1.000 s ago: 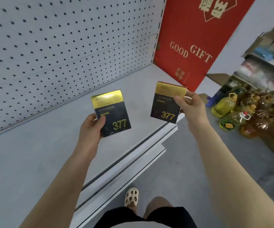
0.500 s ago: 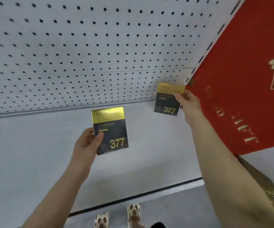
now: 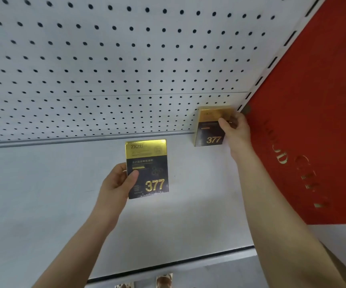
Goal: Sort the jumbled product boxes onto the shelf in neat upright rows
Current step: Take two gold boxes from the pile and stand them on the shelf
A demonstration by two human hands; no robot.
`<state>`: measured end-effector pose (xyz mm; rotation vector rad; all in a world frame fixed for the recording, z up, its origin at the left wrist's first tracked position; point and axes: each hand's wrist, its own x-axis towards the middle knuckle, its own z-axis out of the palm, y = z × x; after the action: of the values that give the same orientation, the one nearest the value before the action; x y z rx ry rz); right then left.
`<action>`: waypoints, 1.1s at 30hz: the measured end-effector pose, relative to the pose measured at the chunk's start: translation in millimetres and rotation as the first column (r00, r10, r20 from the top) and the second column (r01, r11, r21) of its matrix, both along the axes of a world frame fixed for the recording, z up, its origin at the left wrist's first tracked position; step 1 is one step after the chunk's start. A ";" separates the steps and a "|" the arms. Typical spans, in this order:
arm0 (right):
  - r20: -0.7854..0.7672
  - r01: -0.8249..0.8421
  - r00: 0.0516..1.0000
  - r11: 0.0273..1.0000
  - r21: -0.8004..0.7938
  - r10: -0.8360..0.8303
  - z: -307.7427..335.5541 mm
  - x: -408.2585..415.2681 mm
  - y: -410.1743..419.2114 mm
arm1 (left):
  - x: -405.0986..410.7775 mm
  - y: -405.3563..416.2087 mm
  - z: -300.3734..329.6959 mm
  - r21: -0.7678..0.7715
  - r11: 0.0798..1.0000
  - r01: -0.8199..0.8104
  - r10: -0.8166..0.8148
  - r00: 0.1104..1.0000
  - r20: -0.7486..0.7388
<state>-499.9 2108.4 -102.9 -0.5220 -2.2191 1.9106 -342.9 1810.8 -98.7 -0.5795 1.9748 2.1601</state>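
A person is standing at a pale grey shelf [image 3: 43, 204] backed by a white pegboard [image 3: 105, 59], holding one small box in each hand. Both boxes are flat cartons with a gold top band, a dark lower face and the gold number 377.

The right hand [image 3: 235, 129] is reaching to the far right corner of the shelf, gripping the right box [image 3: 209, 129] by its right edge, thumb across the front and fingers hidden behind. That box is standing upright, just beside the pegboard and near a red gift box [image 3: 313, 121] that walls off the shelf end. Whether its base is touching the shelf cannot be told.

The left hand [image 3: 116, 183] is holding the left box [image 3: 147, 169] upright above the middle of the shelf, thumb pressing on the front near the lower left edge, fingers wrapping behind.

The boxes look light and stiff, with a glossy film that may be slippery. Being thin, they would probably tip easily, so pinching the side edges seems wise.

No other boxes are showing on the shelf, and nothing reveals what the cartons contain.
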 end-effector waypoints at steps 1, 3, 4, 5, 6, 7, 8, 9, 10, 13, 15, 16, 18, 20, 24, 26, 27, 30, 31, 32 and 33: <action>-0.013 0.024 1.000 0.999 0.023 -0.024 3.6 2.3 -0.7 | -0.6 2.3 0.7 0.003 1.000 0.010 -0.010 1.000 -0.001; -0.053 0.123 0.992 0.982 0.143 -0.117 13.0 10.3 -2.8 | -1.6 7.5 1.0 0.003 1.000 0.029 -0.029 1.000 -0.007; -0.088 0.155 0.986 0.966 0.209 -0.139 18.4 16.5 -5.3 | -1.8 10.9 1.3 0.003 0.999 0.036 -0.036 0.999 -0.010; -0.108 0.131 0.988 0.960 0.248 -0.107 23.4 24.0 -9.5 | -2.0 14.9 1.6 0.006 0.999 0.043 -0.042 0.999 -0.012; -0.087 0.034 0.996 0.969 0.244 -0.013 27.2 32.8 -16.0 | -2.3 19.6 2.0 0.011 0.999 0.051 -0.050 0.999 -0.011; -0.017 -0.126 0.991 0.971 0.205 0.132 29.9 42.7 -24.3 | -2.8 25.0 2.4 0.019 0.998 0.061 -0.060 0.998 -0.010; 0.076 -0.305 0.952 0.940 0.151 0.297 31.1 52.8 -32.9 | -3.5 30.8 2.3 0.027 0.997 0.073 -0.073 0.997 -0.010; 0.150 -0.455 0.886 0.885 0.099 0.438 30.9 61.9 -39.9 | -4.3 36.8 2.0 0.031 0.996 0.088 -0.088 0.996 -0.010; 0.184 -0.550 0.826 0.832 0.063 0.532 28.7 68.9 -44.3 | -5.5 43.0 1.5 0.036 0.994 0.104 -0.104 0.995 -0.012; 0.151 -0.575 0.809 0.818 0.002 0.568 22.1 75.6 -41.3 | -10.9 60.5 -2.7 0.058 0.988 0.140 -0.140 0.990 -0.013; 0.124 -0.525 0.843 0.851 -0.020 0.523 21.3 73.2 -28.8 | -14.9 70.9 -7.0 0.020 0.987 0.161 -0.161 0.987 -0.019; 0.111 -0.496 0.862 0.868 -0.021 0.495 21.4 70.6 -21.4 | -17.4 75.7 -8.8 -0.030 0.984 0.176 -0.177 0.984 -0.025; 0.088 -0.435 0.897 0.900 -0.005 0.434 22.9 64.0 -7.2 | -24.0 84.9 -13.3 -0.148 0.964 0.220 -0.228 0.973 -0.038; 0.068 -0.380 0.923 0.924 0.032 0.378 24.7 55.8 3.1 | -31.7 94.8 -17.8 -0.241 0.934 0.263 -0.284 0.957 -0.053; 0.014 -0.301 0.954 0.951 0.073 0.301 22.9 40.1 12.6 | -48.7 113.9 -23.5 -0.294 0.903 0.314 -0.336 0.941 -0.029; -0.015 -0.272 0.961 0.956 0.109 0.275 19.7 34.2 14.1 | -57.1 119.6 -25.1 -0.312 0.894 0.320 -0.344 0.938 -0.024; -0.027 -0.256 0.964 0.955 0.150 0.263 18.6 31.7 14.4 | -60.9 121.6 -25.4 -0.327 0.886 0.328 -0.357 0.934 -0.031; -0.072 -0.201 0.970 0.933 0.300 0.232 17.7 24.7 13.8 | -68.7 125.5 -26.4 -0.372 0.862 0.343 -0.390 0.919 -0.056; -0.089 -0.186 0.970 0.926 0.328 0.227 18.1 23.0 13.0 | -69.7 126.0 -27.0 -0.381 0.859 0.342 -0.393 0.918 -0.063; -0.103 -0.176 0.969 0.921 0.346 0.224 18.7 21.9 11.9 | -69.9 126.3 -27.7 -0.384 0.859 0.339 -0.393 0.917 -0.069; -0.111 -0.169 0.969 0.917 0.361 0.222 19.2 21.0 10.9 | -70.0 126.3 -28.7 -0.386 0.860 0.335 -0.391 0.918 -0.073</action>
<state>-478.9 2119.3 -83.6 -0.0984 -2.5079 1.5180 -412.9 1937.1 -127.4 -0.0655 2.3603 1.6609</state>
